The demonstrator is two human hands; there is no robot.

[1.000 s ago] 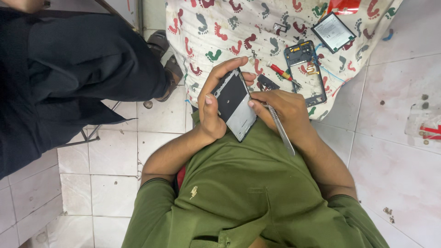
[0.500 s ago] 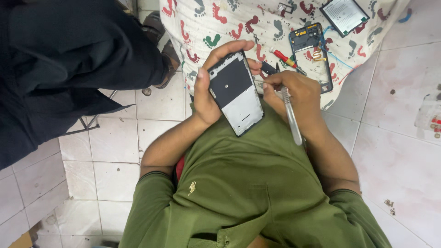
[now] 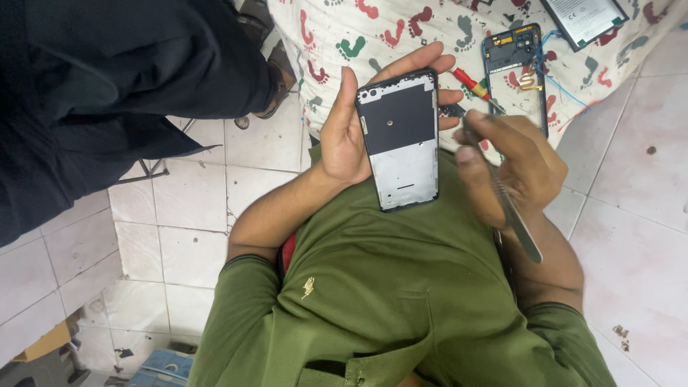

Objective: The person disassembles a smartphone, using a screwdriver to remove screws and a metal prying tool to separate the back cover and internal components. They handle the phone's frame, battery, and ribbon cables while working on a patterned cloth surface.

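Note:
My left hand (image 3: 342, 140) grips an opened black phone body (image 3: 400, 136) with its back cover off, a dark plate and bare metal showing inside. It is held upright over my green shirt (image 3: 387, 287). My right hand (image 3: 512, 161) is just right of the phone and pinches a pair of metal tweezers (image 3: 517, 222). The tweezers' long end runs down along my wrist. Their tip, near the phone's right edge, is hidden by my fingers.
A white cloth with coloured footprints (image 3: 401, 29) lies ahead on the tiled floor. It carries a red-handled screwdriver (image 3: 469, 82), another open phone housing with blue wires (image 3: 512, 61) and a flat dark phone part (image 3: 584, 18). A person in dark clothes (image 3: 107, 86) sits at the left, sandal (image 3: 269, 43) by the cloth.
The phone body has turned more upright and sits closer in view. My right hand has drawn back from its top edge to its right side, still holding the tweezers.

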